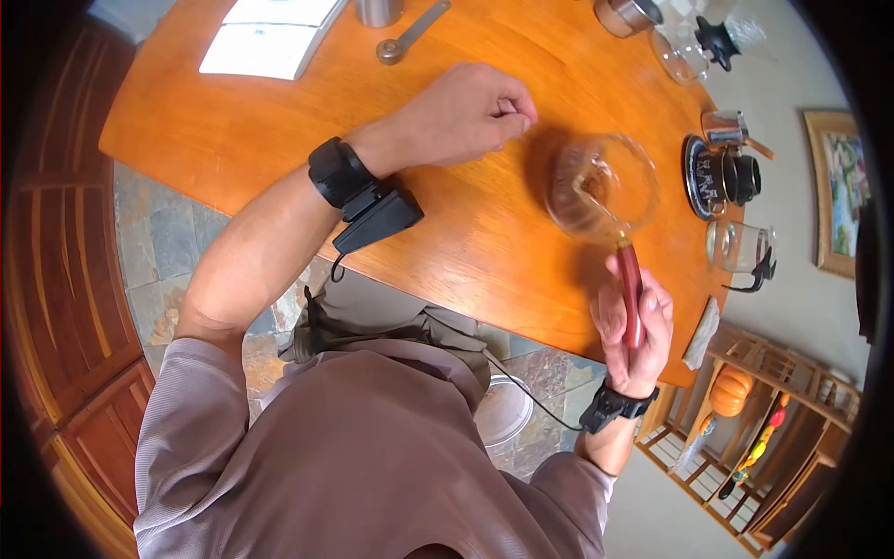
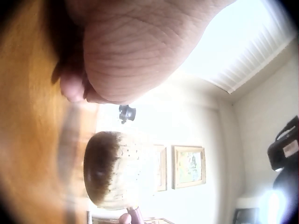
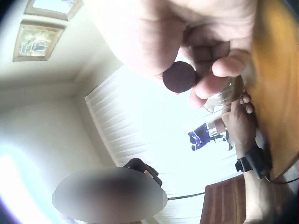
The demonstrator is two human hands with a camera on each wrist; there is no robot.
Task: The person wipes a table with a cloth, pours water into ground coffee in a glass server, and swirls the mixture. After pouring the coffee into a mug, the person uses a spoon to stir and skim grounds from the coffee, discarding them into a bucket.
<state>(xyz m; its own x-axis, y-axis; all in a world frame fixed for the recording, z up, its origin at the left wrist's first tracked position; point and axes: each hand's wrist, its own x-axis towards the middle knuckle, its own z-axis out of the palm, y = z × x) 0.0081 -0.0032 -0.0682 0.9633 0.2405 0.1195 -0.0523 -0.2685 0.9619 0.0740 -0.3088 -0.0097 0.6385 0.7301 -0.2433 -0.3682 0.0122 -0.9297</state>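
My right hand [image 1: 638, 321] grips the red handle [image 1: 630, 289] of a round glass vessel [image 1: 601, 186], held over the wooden table. In the left wrist view the vessel [image 2: 100, 170] contains dark liquid, with brown specks up its wall. The handle's round dark end [image 3: 180, 77] shows between thumb and fingers of my right hand [image 3: 205, 56] in the right wrist view. To the left of the vessel, my left hand [image 1: 461, 114] hovers or rests over the table, its fingers loosely curled, with nothing visible in them. Whether it touches the wood I cannot tell.
An open book [image 1: 265, 42] and a metal scoop [image 1: 391, 51] lie at the table's far left. Along the right edge stand a metal cup [image 1: 629, 14], a round dark tray [image 1: 694, 177] and a glass carafe [image 1: 745, 247]. A folded cloth [image 1: 700, 334] lies near the right corner.
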